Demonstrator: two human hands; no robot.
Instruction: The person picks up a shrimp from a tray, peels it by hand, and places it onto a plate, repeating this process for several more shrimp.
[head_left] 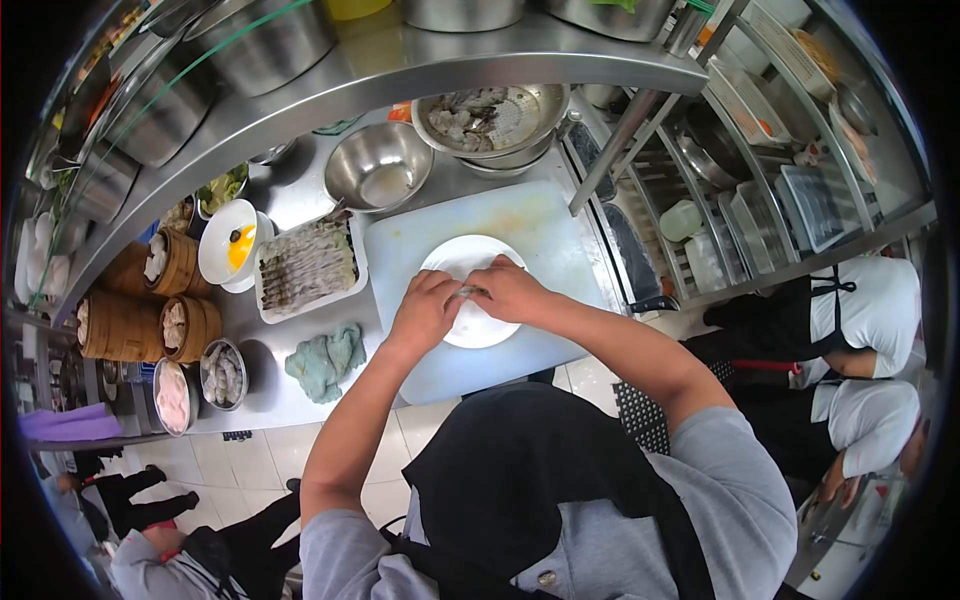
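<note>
Over a white plate [470, 333] on the pale cutting board [540, 225], my two hands meet with their fingers closed. My left hand [428, 305] and my right hand [505, 287] pinch a small greyish shrimp [468, 291] between them; the fingers hide most of it. Left of the board, a white tray [262, 310] holds rows of shrimp [308, 265]. Behind the board, a perforated metal colander [540, 115] contains more grey shrimp. An unfilled-looking steel bowl [378, 165] stands beside it.
At left are a bowl with yellow yolk [238, 250], bamboo steamers [120, 325], two small metal bowls [224, 375] and a green cloth [326, 362]. A steel shelf [440, 72] overhangs the back. A knife [655, 304] lies right; co-workers [850, 320] stand on both sides.
</note>
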